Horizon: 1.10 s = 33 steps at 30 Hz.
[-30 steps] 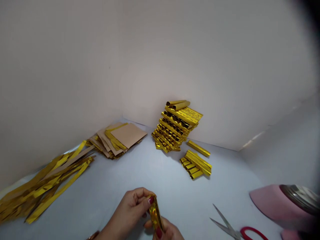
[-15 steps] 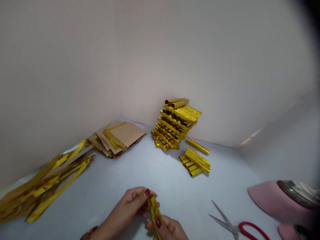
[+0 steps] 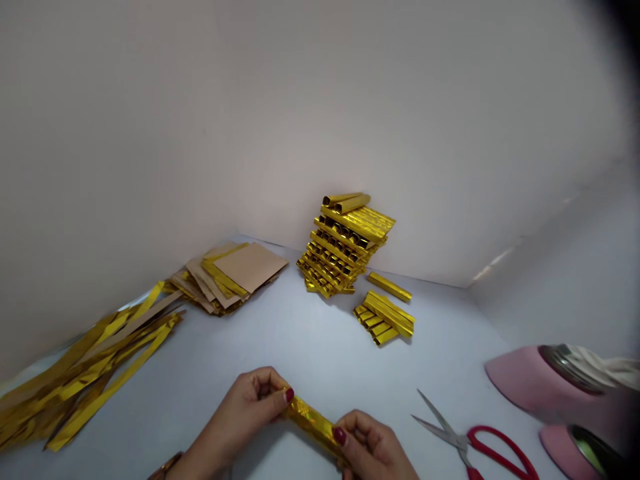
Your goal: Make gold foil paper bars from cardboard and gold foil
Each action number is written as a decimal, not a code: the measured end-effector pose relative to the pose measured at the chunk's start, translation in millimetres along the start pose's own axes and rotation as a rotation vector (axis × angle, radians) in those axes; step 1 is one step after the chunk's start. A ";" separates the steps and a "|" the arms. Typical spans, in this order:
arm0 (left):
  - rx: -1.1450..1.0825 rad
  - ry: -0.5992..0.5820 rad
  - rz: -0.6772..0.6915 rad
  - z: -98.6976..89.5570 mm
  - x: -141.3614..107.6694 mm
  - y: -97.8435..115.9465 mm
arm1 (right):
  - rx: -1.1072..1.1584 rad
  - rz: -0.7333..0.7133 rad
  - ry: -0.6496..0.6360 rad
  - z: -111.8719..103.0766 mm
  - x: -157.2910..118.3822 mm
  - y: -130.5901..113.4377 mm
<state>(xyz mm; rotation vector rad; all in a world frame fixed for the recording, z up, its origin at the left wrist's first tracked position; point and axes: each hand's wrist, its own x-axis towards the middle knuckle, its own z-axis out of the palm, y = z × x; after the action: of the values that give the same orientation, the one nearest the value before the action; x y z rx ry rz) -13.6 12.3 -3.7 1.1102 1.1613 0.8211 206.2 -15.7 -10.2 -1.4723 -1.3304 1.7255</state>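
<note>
My left hand (image 3: 250, 407) and my right hand (image 3: 367, 447) hold a folded gold foil strip (image 3: 313, 423) between them near the bottom of the view. The left hand pinches one end and the right hand grips the other. The strip lies almost level and slants down to the right, with its glittery face showing. Part of each end is hidden by my fingers. A watch or bracelet shows on my left wrist (image 3: 167, 465).
Behind my hands are a stacked pile of gold foil tubes (image 3: 345, 243), a smaller pile (image 3: 385, 317), cut cardboard sheets with gold foil (image 3: 245, 267) and long loose gold strips (image 3: 95, 367). Red-handled scissors (image 3: 465, 440) and a pink object (image 3: 545, 380) lie right.
The strip has swung from nearly upright to nearly level, and my hands have moved apart along it. The view has shifted slightly, so the background objects sit a little higher and further left.
</note>
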 end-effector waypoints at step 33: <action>1.528 0.079 1.171 -2.9 -34.8 -43.5 | -1.467 -1.158 0.499 23.6 -3.0 63.5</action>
<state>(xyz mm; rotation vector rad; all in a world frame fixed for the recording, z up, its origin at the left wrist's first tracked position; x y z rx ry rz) -26.5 -31.5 -35.8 3.2146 1.0518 0.7009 198.2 -51.3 -67.2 -0.9917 -2.4504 -0.5114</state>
